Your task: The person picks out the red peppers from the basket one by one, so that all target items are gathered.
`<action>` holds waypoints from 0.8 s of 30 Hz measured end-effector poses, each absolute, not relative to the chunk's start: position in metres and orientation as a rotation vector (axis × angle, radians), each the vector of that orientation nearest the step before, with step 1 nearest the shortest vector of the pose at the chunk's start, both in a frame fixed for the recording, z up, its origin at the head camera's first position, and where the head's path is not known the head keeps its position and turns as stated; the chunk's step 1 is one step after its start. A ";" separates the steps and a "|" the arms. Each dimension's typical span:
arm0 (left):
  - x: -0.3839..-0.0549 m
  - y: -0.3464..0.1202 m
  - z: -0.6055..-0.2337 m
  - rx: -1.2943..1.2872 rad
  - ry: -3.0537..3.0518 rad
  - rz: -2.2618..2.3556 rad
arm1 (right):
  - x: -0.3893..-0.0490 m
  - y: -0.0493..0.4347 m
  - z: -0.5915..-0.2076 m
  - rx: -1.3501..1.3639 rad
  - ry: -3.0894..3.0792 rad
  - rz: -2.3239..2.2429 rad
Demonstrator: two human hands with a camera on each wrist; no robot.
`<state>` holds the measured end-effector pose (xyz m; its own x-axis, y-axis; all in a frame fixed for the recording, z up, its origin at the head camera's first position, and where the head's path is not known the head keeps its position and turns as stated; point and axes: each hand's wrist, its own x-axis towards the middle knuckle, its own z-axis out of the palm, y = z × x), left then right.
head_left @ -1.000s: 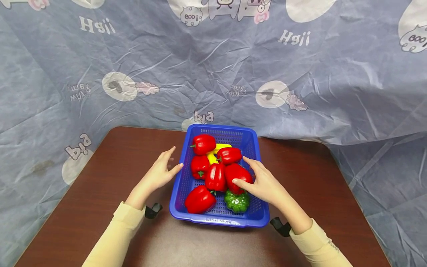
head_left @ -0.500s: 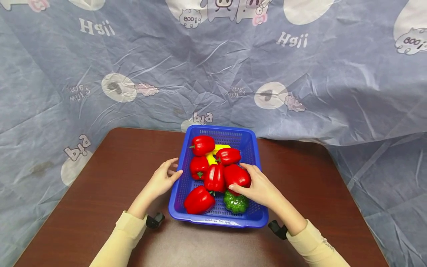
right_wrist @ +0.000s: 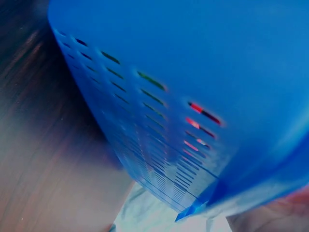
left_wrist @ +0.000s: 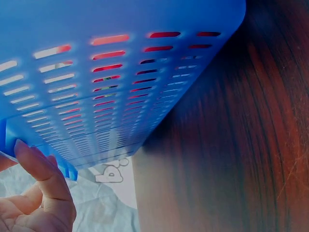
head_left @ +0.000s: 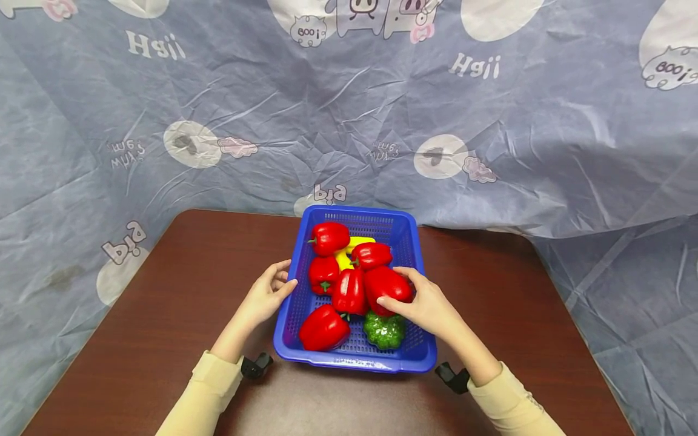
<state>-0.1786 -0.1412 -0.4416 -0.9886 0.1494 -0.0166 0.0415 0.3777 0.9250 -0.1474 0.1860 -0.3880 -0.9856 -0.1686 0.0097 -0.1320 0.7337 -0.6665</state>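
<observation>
A blue perforated basket (head_left: pixel 357 362) stands on the table, with several red bell peppers inside. My right hand (head_left: pixel 431 306) holds the right-hand pepper (head_left: pixel 384 287) between thumb and fingers, low over the basket. Its fingertips are partly hidden behind that pepper. At the left rim, my left hand (head_left: pixel 264 297) pinches the basket edge, thumb on top; the left wrist view shows its curled fingers (left_wrist: pixel 46 174) against the rim from outside. Just in front of the held pepper lies a bumpy green vegetable (head_left: pixel 384 331). Yellow curved pieces (head_left: pixel 360 243), perhaps bananas, lie partly covered by peppers.
Other peppers lie at the basket's back left (head_left: pixel 329 238), front left (head_left: pixel 324 328) and middle (head_left: pixel 349 290). The brown table (head_left: pixel 218 254) extends to both sides. Behind it hangs a grey-blue printed cloth (head_left: pixel 305 121).
My right hand has come down around the right-hand pepper and grips it; the pepper has shifted slightly right. My left hand has moved nearer and taken hold of the basket rim.
</observation>
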 end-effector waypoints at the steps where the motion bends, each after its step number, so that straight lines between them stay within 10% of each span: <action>1: -0.179 -0.141 -0.442 0.178 2.518 1.703 | -0.148 0.187 -0.387 -0.228 2.864 -1.122; 24: -0.179 -0.140 -0.451 0.198 2.451 1.844 | -0.191 0.269 -0.378 0.376 2.816 -1.695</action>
<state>-0.1785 -0.1405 -0.4511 -0.9894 0.1435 0.0228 0.0617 0.2728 0.9601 -0.1913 0.2688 -0.3777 -0.9606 0.2769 0.0254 0.1071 0.4527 -0.8852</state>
